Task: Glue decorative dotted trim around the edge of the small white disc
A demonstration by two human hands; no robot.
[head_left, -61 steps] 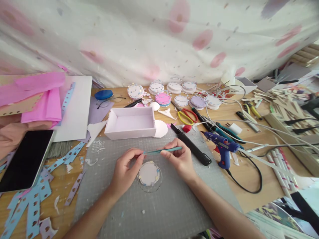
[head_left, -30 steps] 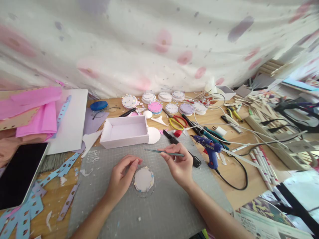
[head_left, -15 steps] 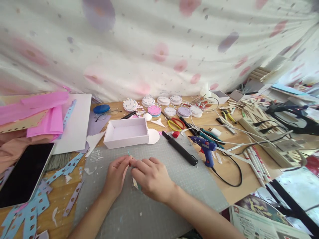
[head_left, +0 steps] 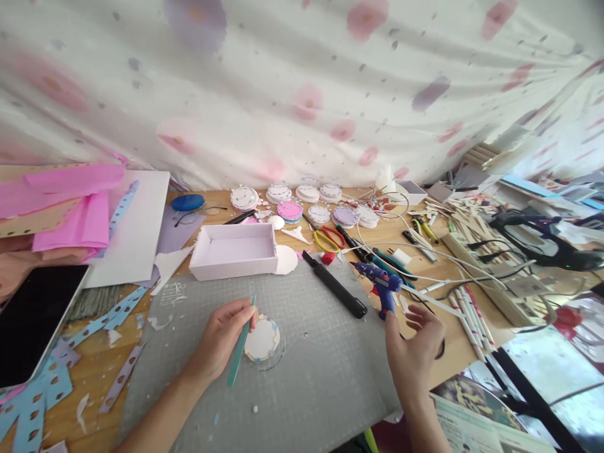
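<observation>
My left hand [head_left: 221, 338] is closed round a thin teal tool [head_left: 240, 348] that slants down over the grey cutting mat [head_left: 302, 377]. Its fingertips rest beside a small round white disc [head_left: 262, 340] with coloured dots on its rim, lying on a clear circle. My right hand [head_left: 415, 349] hovers open at the mat's right edge, fingers spread, holding nothing. It is just below a blue glue gun [head_left: 380, 283], not touching it.
A white open box [head_left: 233, 251] stands at the mat's far edge, a black utility knife [head_left: 335, 284] beside it. Behind lie finished discs [head_left: 287, 200], yellow-red scissors [head_left: 330, 237], pliers and cables. A dark tablet [head_left: 33, 321], pink paper and punched blue strips lie left.
The teal tool has passed from my right hand to my left. My right hand has left the disc and swung right toward the glue gun. The view has turned slightly right.
</observation>
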